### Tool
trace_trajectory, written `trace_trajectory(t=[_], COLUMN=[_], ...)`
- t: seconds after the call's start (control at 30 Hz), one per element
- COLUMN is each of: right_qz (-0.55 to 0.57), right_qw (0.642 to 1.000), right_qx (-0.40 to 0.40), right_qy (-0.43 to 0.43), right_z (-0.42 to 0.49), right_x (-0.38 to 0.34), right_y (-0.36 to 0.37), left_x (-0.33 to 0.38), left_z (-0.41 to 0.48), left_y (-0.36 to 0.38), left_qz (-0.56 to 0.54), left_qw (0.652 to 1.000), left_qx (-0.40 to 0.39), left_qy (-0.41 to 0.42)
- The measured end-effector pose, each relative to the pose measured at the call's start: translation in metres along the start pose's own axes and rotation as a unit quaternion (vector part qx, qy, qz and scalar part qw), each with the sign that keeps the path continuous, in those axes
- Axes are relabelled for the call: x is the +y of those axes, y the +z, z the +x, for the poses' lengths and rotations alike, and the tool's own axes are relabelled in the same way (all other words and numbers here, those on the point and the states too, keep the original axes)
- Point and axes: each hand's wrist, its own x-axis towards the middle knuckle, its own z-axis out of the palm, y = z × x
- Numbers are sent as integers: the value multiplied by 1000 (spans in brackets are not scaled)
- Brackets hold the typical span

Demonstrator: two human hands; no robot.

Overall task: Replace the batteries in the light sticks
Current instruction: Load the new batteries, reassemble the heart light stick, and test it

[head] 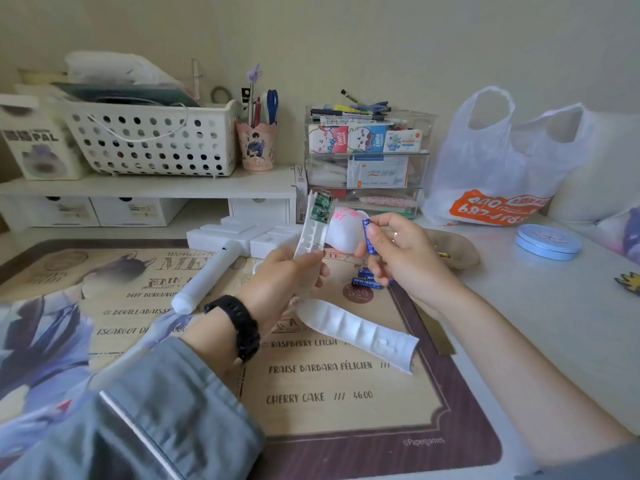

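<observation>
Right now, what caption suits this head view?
Left hand holds an opened light stick; right hand pinches a blue battery beside it.

Even, diffuse light, moderately bright, flat warm cast. Shadows faint, soft-edged. Whole frame slightly soft, right hand [401,258] included; print on brown menu mat [346,393] legible. Wide-angle stretch at edges: grey sleeve [156,420] smeared, white shelf [149,185] bowed.

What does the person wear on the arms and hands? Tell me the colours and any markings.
The left arm is in a grey-blue sleeve with a pale stripe, and a black watch with a ribbed strap circles the wrist. The left hand is bare. The right forearm is uncovered up to a grey sleeve edge at the picture's corner, and the right hand carries a thin ring.
</observation>
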Motion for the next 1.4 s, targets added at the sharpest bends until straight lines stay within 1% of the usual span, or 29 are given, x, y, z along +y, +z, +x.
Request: trace_trajectory(t=[0.07,0.13,0.2,0.33,0.5,0.7,0.83,1.0,1.1,1.3,1.4], right_qz=[65,109,136,141,143,141,192,259,278,266,249], right_qw=[997,993,989,988,987,987,978,958,951,955,960], right_qx=[13,8,-2,-11,-27,-34,-49,-77,-83,-86,-87], right_qy=[28,49,53,58,64,63,70,97,111,100,93], right_z=[-1,-1,-1,1,-1,-3,-5,-7,-8,-7,-7], right_x=[-2,-3,-2,0,0,-4,-7,-13,-16,-13,-10], right_y=[1,1,0,-2,0,3,3,4,4,4,5], left_x=[0,0,-1,-3,0,0,0,-2,-3,-1,0], left_z=[-1,-2,-2,0,0,-2,-2,-2,-1,0,-1], left_y=[2,4,5,4,7,7,6,8,8,8,6], left_qz=[-71,-100,-118,-120,-153,-135,-126,-133,-140,-130,-126], left_qw=[997,995,993,993,988,991,992,991,990,991,992], left_qx=[-22,-22,-12,-7,3,-7,-18,-5,3,9,-1], left_qy=[10,11,4,-6,-7,16,24,-3,-11,-4,21])
